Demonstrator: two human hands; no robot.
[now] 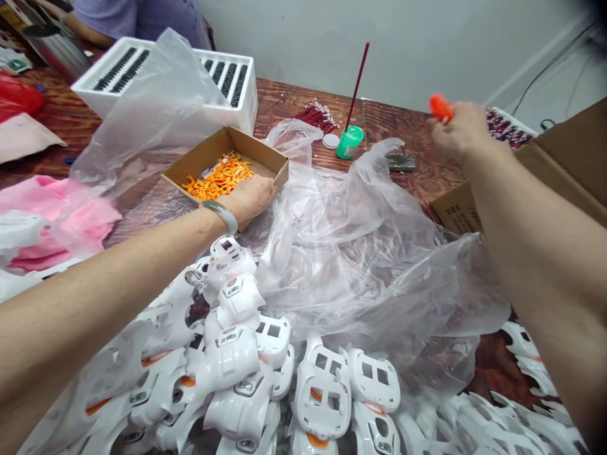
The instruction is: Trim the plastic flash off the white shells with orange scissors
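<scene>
My left hand [253, 197], with a bangle at its wrist, is closed on the near right side of a shallow cardboard box [258, 150]. Small orange plastic pieces [220, 178] lie heaped in that box. Out to the right, raised over the far side of the table, my right hand [462, 129] is closed round a bright orange object [441, 107]; motion blurs it, and its kind cannot be made out. Many white plastic shells [237, 354], some with orange parts inside, are piled below my arms. Crumpled clear plastic sheeting [341, 221] spreads between both arms.
A white foam tray [246, 88] with rows of black parts stands at the back left. Behind the sheeting are a green pot [349, 142] with a dark red stick and red wires [315, 117]. A large carton [559, 158] is at right. Another person's purple sleeve [109, 19] shows top left.
</scene>
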